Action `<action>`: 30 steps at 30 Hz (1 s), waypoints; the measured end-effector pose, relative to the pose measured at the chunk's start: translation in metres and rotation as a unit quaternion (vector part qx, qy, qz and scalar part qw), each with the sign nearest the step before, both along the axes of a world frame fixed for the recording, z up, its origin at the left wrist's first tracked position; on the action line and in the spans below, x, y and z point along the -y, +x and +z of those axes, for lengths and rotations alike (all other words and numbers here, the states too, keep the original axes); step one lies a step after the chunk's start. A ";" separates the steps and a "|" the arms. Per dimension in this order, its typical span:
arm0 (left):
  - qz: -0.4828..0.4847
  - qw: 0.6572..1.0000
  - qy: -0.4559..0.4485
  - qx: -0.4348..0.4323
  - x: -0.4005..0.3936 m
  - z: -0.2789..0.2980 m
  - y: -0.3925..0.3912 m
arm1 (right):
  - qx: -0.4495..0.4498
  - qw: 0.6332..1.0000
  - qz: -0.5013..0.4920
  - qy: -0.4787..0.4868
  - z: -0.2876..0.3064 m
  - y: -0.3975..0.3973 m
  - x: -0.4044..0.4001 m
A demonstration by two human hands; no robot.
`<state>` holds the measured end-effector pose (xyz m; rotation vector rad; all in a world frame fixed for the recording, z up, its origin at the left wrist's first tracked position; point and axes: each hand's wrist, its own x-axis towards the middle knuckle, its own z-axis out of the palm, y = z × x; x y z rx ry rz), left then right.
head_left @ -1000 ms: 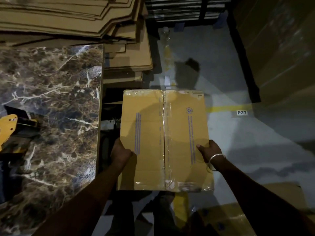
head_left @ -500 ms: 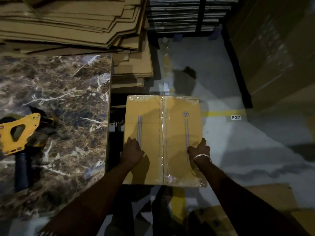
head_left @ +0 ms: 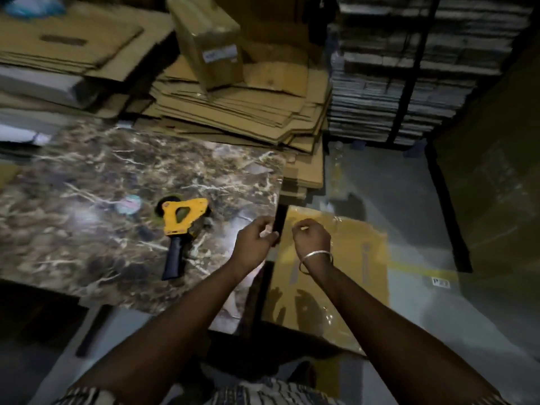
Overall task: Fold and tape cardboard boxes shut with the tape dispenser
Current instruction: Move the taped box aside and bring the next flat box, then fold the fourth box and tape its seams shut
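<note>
Left hand (head_left: 253, 242) raised over the right edge of the counter (head_left: 87, 223), fingers loosely curled, nothing held. Right hand (head_left: 312, 236) just beside it, raised above the taped box (head_left: 344, 276), fingers loosely curled, nothing visibly gripped (motion blur at the fingertips limits certainty). Hands near each other, not touching. Metal bangle (head_left: 316, 257) on the right wrist.

Taped box lying flat on the floor (head_left: 415, 200), close against the counter's right edge, a narrow dark gap between them. Clear tape glinting along its top seam and corners. Neither hand in contact with it.

Tape dispenser (head_left: 180, 229) flat on the counter, yellow body toward the far side, dark handle pointing toward the near edge, left of the left hand and apart from it. Small round pale item (head_left: 128, 204) just left of the dispenser; identity not discernible.

Stack of flattened cardboard (head_left: 233, 112) at the counter's far edge, overhanging toward the right. One assembled box (head_left: 209, 39) on top of the stack, tilted. Dark shelving (head_left: 409, 68) with layered stock beyond the floor. Large brown panel (head_left: 496, 185) standing along the right side. Open floor between taped box, shelving and panel, marked by a yellow line (head_left: 423, 268) and a small label (head_left: 440, 282).
</note>
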<state>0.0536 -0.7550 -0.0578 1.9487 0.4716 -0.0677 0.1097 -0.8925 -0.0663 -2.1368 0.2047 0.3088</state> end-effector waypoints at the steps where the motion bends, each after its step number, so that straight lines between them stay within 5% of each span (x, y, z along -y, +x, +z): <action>1: 0.013 1.000 -0.007 0.010 -0.019 0.008 -0.004 | 0.014 1.000 0.006 0.004 0.009 -0.002 -0.019; 7: 0.094 0.994 -0.023 0.049 -0.168 0.018 -0.044 | 0.094 0.992 0.090 0.004 0.024 -0.032 -0.154; 20: 0.310 0.949 0.002 0.056 -0.464 0.028 -0.156 | -0.026 0.959 0.281 0.015 0.005 -0.101 -0.452; 30: 0.460 0.884 0.052 0.064 -0.619 0.065 -0.193 | -0.016 0.902 0.431 0.034 0.071 -0.101 -0.653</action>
